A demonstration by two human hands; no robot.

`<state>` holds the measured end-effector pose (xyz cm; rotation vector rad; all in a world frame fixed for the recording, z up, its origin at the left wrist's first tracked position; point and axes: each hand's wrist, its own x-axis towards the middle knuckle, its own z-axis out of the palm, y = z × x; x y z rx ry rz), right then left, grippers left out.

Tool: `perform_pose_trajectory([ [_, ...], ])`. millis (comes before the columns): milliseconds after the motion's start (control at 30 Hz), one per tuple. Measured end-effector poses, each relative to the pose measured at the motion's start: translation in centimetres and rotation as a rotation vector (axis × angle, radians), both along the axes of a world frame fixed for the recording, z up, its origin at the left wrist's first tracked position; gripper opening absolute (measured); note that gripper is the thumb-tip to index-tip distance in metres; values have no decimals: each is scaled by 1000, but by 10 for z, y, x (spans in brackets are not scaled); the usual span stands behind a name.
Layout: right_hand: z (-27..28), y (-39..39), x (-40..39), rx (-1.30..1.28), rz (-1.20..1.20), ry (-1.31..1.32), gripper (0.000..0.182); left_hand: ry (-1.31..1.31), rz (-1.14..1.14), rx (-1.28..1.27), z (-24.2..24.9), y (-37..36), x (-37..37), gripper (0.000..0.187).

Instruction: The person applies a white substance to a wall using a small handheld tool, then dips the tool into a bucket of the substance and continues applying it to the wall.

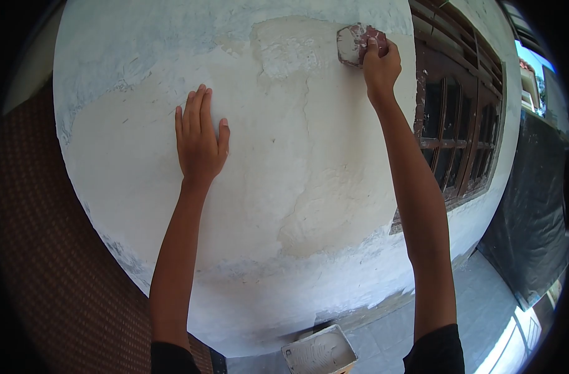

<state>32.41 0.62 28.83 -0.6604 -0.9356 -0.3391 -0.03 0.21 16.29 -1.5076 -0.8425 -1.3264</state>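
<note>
R hand is raised high on the wall, fingers curled tight round a small reddish sanding block caked w/ white filler; block is pressed flat to the plaster near the top, just left of the window frame. L hand lies flat & open on the wall at mid height, fingers together pointing up, holding nothing, well apart from the R hand. Wall is patchy: off-white filler in the middle, bluish paint round the edges. Below, on the tiled floor at the wall's foot, sits a white rectangular tray smeared w/ filler.
</note>
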Motion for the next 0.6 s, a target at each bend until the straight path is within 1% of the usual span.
perform_pose_trajectory([
  [33, 2, -9, 0, 36, 116, 89, 36, -6, -2, 2, 0, 0, 0, 59],
  [67, 2, -9, -2, 38, 119, 88, 36, -7, 1, 4, 0, 0, -1, 59],
  [133, 3, -9, -4, 175, 297, -26, 35, -7, -8, 5, 0, 1, 0, 60],
  [167, 2, -6, -5, 194, 169, -202, 35, -7, -9, 4, 0, 0, 1, 60],
  [200, 0, -5, -4, 103, 42, -297, 36, -6, 15, 19, 0, 0, 1, 59],
  [267, 4, 3, 9, 21, -55, -193, 37, -3, 41, 34, 0, -1, 1, 57],
  [333, 14, 0, 25, 5, -34, -19, 36, -10, 33, 30, -1, -1, 1, 57],
  [400, 15, -10, 32, 66, -2, 125, 32, -11, 18, 18, -2, 1, 0, 59],
  [467, 18, -4, 38, 154, 134, 80, 34, -11, -1, 3, -2, 2, 0, 60],
  [500, 18, 1, 39, 154, 134, 78, 34, -14, 4, 4, -2, 2, 0, 60],
  [567, 13, 0, 26, 102, 249, -223, 37, -12, 8, -1, -2, 1, 1, 60],
  [600, 11, 1, 19, 72, 220, -273, 38, -16, 25, 9, -1, 0, 2, 59],
])
